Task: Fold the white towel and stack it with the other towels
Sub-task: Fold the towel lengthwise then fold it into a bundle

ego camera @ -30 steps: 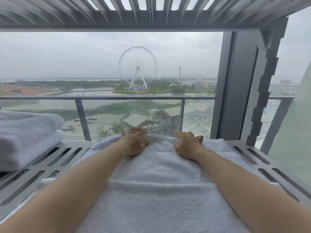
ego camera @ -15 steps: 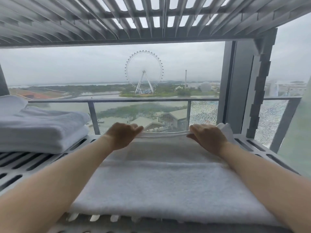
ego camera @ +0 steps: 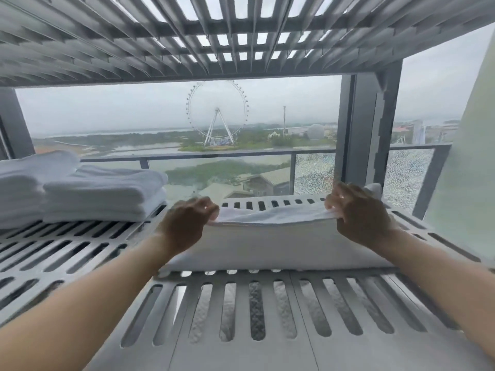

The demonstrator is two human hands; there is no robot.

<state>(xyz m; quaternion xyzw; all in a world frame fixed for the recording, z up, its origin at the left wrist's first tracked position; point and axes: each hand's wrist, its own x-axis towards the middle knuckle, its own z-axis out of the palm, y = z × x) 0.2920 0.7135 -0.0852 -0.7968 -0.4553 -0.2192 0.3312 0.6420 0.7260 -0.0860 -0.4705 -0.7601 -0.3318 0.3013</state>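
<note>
The white towel [ego camera: 270, 242] lies folded across the slotted grey shelf [ego camera: 241, 311], with its far edge lifted off the shelf. My left hand [ego camera: 187, 223] grips that raised edge at its left end. My right hand [ego camera: 359, 212] grips the same edge at its right end, with a bit of cloth sticking up behind the fingers. A stack of folded white towels [ego camera: 101, 194] sits on the shelf to the left, apart from the towel I hold.
Another slatted shelf [ego camera: 214, 38] hangs close overhead. A grey upright post [ego camera: 364, 135] stands at the back right and a pale panel [ego camera: 466, 162] at the far right. Behind the shelf are a window and a balcony rail [ego camera: 214, 158].
My hands went from pressing flat on the towel to gripping its far edge and lifting it toward me. The towel now shows shorter, and bare shelf is visible in front of it.
</note>
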